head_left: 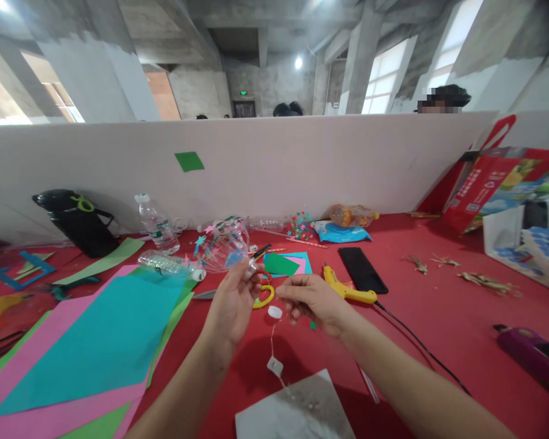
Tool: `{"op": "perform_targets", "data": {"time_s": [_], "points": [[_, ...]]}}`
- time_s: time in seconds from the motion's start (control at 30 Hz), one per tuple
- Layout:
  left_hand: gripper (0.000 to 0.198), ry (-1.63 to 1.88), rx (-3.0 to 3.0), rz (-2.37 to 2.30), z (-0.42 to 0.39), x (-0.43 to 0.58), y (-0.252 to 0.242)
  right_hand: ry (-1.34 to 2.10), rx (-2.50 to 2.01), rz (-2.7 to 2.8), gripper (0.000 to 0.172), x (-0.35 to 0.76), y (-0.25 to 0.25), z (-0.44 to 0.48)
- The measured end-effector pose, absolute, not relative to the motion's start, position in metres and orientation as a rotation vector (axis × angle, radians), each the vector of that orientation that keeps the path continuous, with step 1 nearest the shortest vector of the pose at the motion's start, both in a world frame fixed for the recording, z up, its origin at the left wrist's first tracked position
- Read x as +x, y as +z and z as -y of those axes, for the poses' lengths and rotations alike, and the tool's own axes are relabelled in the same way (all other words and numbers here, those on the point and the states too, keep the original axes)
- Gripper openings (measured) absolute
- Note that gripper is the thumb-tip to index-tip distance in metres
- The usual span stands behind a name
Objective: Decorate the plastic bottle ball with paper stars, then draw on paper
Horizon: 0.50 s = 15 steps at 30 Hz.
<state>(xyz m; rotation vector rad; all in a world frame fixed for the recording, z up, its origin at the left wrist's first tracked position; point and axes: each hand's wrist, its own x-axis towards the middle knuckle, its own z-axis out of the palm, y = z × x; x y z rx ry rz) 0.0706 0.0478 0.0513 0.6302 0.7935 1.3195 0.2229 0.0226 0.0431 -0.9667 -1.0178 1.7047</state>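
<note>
The largest thing is the red table (430,353), and at its far edge stands a white partition (302,155). On the left side lie big coloured sheets (86,353), blue-green over pink and green. Near the person, a pale slab (293,411) lies on the red surface. Beyond the left hand (233,299) is a clear plastic dome (217,250) with stars. Just right of the right hand (313,305) there is a yellow glue gun (343,289). The two hands are apart. The left fingers are closed on a small shiny piece (252,267), raised in front of the dome; the right thumb and finger come close together, but I cannot tell whether they grip something. Between the hands, yellow-handled scissors (266,297) are visible, then a round white disc (275,312), and, nearer, a small white block (275,366) with a thin pale cord.
</note>
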Motion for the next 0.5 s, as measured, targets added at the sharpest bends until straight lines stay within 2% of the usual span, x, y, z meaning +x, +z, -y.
{"op": "perform_targets", "data": {"time_s": [0.1, 0.5], "points": [[0.010, 1.389, 0.718, -0.787, -0.046, 0.073, 0.050, 1.686, -0.957, 0.982, 0.028, 0.223, 0.042, -0.024], [0.015, 1.451, 0.921, -0.771, -0.038, 0.082, 0.045, 1.659, -0.880, 0.976, 0.029, 0.221, 0.039, -0.023]]}}
